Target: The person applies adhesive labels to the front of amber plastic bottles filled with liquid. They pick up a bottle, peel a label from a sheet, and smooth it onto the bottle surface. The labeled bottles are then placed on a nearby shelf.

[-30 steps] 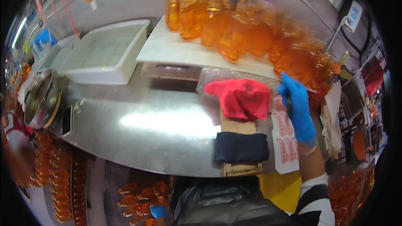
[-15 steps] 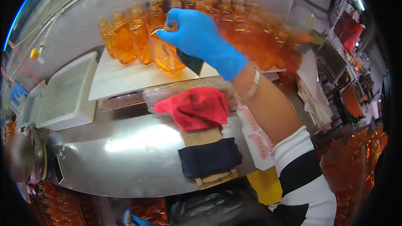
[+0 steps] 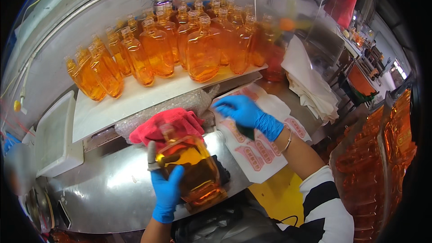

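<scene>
My left hand (image 3: 165, 193), in a blue glove with a pale cover on one finger, grips a flat amber glass bottle (image 3: 195, 166). The bottle leans over the bench near my body, its neck toward the red cloth (image 3: 166, 123). A dark cloth (image 3: 221, 171) shows partly behind it. My gloved right hand (image 3: 243, 111) hovers over white sheets with red-and-pink labels (image 3: 254, 150), fingers stretched forward. A dark green flat piece (image 3: 245, 131) sticks out under its palm, held there by fingers that are partly hidden.
Several amber bottles (image 3: 204, 49) stand in rows on a white board (image 3: 135, 96) along the wall. Bubble wrap (image 3: 180, 103) lies along its front edge. A white tub (image 3: 56, 130) stands at left on the metal bench (image 3: 112, 184). Stacked pale sheets (image 3: 310, 85) hang at right.
My right hand has let go of a bottle in the row and moved down right to the labels. My left hand has risen from the lower edge with an amber bottle. The view has shifted.
</scene>
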`<state>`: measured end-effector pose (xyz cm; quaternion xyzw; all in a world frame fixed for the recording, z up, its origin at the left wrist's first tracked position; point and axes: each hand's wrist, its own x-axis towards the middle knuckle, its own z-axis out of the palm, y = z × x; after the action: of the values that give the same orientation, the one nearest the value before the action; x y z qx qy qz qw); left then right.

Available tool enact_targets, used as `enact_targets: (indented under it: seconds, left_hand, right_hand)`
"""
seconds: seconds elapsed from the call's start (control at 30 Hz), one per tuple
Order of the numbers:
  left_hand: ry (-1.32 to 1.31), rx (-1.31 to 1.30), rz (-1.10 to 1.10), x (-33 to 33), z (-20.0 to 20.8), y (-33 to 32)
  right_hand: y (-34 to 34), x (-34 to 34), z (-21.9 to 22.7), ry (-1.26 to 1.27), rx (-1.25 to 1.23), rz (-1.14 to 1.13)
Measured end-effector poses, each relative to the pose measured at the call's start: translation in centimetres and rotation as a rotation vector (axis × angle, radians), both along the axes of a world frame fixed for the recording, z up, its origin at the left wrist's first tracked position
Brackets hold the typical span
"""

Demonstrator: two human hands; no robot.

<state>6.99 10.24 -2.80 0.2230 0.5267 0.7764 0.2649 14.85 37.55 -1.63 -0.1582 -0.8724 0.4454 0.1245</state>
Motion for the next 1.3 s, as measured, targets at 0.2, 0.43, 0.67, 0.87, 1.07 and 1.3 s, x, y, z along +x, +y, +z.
enact_targets:
  seconds: [0.2,0.43,0.67,0.87,1.07,1.3]
  left_hand:
    - [-0.039,-0.058,0.073,-2.6,-2.9,1.2]
    - [0.067,-0.153,0.199,-2.8,-3.2,1.3]
    - [0.014,-0.196,0.172,-2.5,-2.9,1.0]
    - [0.046,-0.170,0.170,-2.2,-3.4,0.9]
    - [-0.002,-0.175,0.129,-2.3,-2.9,0.5]
    - [0.051,-0.153,0.033,-1.0,-4.7,-1.2]
  right_hand:
    - [11.8,8.3,-9.9,-0.321,0.611,-0.312]
    - [8.5,10.8,-9.0,-0.743,0.807,-0.399]
    - [15.6,9.9,-7.5,-0.422,0.489,-0.677]
    - [19.2,8.4,-6.6,-0.788,0.313,-0.481]
    - [19.1,9.5,-8.5,-0.387,0.578,-0.675]
    - [0.6,6.0,0.8,-0.040,0.364,-0.107]
